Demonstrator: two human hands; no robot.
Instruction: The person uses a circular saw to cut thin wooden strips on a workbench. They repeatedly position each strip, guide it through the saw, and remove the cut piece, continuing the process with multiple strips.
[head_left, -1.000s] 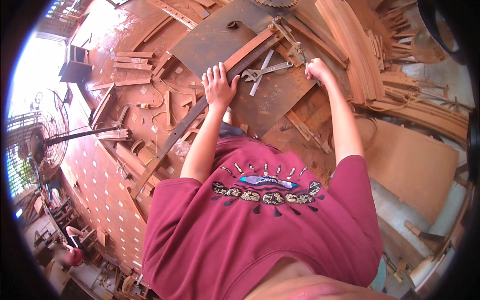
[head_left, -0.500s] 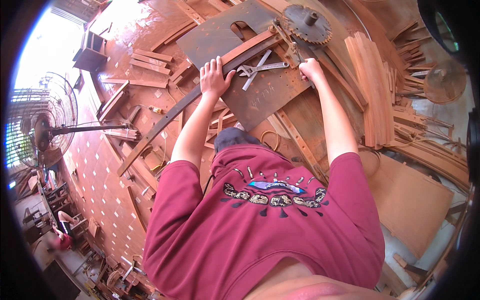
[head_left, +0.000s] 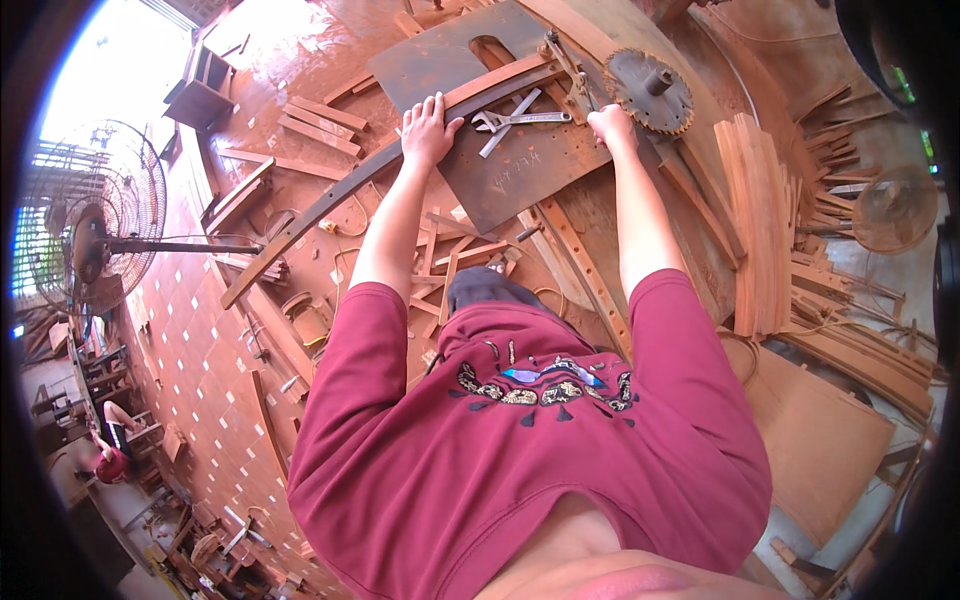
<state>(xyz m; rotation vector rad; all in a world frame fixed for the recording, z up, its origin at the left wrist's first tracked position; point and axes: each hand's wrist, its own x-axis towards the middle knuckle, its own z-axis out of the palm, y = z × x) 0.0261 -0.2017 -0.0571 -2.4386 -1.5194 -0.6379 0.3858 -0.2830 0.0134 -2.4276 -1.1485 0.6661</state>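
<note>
My left hand (head_left: 427, 130) lies with straight fingers and thumb apart on a reddish wooden strip (head_left: 497, 82), which lies along a long dark bar (head_left: 345, 186). Beneath is a rusty metal plate (head_left: 515, 185). On it, an adjustable wrench (head_left: 540, 118) crosses a flat metal piece (head_left: 496, 139). My right hand (head_left: 612, 128) is closed beside a metal clamp-like fixture (head_left: 578, 92) at the strip's right end; its fingers hide what they grip. Just right of this hand is a toothed circular saw blade (head_left: 640, 95), its teeth sharply visible.
Tall wooden boards (head_left: 752, 225) stand at the right, above a brown sheet (head_left: 825, 440). A drilled wooden rail (head_left: 585, 270) runs below the plate. Loose offcuts (head_left: 325, 125) lie on the tiled floor. A caged fan (head_left: 90, 235) stands left; another person (head_left: 112, 460) sits far lower left.
The plate, with strip, wrench and both hands, has slid away relative to the saw blade, which now sits nearer my right hand. My view has also turned slightly.
</note>
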